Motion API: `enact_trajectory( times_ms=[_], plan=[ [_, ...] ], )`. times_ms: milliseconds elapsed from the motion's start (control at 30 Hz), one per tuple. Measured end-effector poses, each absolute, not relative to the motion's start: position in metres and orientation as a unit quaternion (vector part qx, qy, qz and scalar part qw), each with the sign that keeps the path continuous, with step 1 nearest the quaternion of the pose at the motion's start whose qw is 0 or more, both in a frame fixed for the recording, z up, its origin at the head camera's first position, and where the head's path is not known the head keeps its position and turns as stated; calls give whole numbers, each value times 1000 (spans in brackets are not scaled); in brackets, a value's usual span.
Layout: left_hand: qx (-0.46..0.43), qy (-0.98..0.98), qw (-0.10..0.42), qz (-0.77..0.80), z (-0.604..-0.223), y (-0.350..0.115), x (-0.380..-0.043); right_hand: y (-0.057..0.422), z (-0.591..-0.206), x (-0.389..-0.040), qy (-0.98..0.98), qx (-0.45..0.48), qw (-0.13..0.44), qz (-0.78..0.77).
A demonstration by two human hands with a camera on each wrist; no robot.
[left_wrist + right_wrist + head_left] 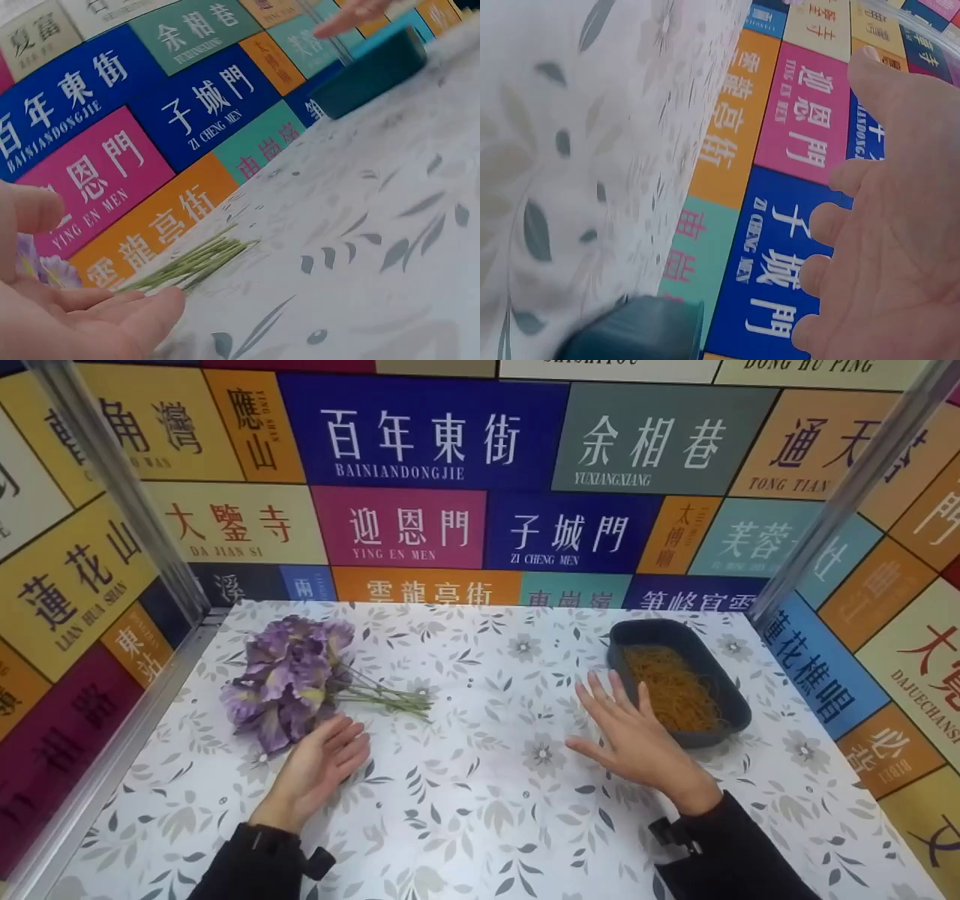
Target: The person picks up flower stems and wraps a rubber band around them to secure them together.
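Note:
A bunch of purple artificial-looking flowers (pixel 289 675) lies at the left of the table, its green stems (pixel 394 699) pointing right. Just in front of the blossoms is my left hand (pixel 319 769), palm turned inward, fingers loosely bent and holding nothing. The stems (pixel 199 259) show beyond its fingers in the left wrist view. On the right, a dark blue-green rectangular container (pixel 739 720) holds a heap of thin brown strands (pixel 671 686). My right hand (pixel 637 742) is spread beside the container's near left side, overlapping it in the head view, with nothing in its grasp.
The table (pixel 480 795) wears a white cloth with grey leaves and flowers. Panels with coloured name signs (pixel 427 431) stand behind and at both sides. Metal posts (pixel 124 484) rise at the table's back corners. A small black device sits on each wrist.

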State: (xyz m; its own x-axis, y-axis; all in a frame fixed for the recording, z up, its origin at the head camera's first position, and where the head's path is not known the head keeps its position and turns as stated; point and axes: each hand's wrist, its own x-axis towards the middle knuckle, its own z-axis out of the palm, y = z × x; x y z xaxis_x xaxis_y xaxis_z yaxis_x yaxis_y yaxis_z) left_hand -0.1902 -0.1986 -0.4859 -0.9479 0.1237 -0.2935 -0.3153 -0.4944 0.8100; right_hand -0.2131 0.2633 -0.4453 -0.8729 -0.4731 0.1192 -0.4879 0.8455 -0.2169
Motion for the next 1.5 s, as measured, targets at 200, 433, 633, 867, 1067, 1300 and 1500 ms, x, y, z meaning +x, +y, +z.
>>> enact_trajectory(
  times_ms=[200,433,633,867,1067,1300,1500],
  plan=[
    [-147,368,105,912,-509,-196,-209,234,-458,-224,-952,279,21,126],
    [-166,295,80,937,-509,-184,-237,197,-470,-241,-940,303,-40,151],
    [-210,242,65,945,-505,-183,-262,163,-480,-248,-930,320,-95,155],
    [-241,236,45,940,-504,-180,-285,116,-484,-270,-927,323,-124,147],
    [-273,243,26,931,-499,-180,-292,52,-488,-294,-936,299,-110,152],
    [-287,248,23,925,-500,-174,-292,-1,-501,-306,-958,274,-44,77],
    [-290,236,28,927,-501,-165,-294,-10,-508,-304,-969,247,-4,13]
  ],
)
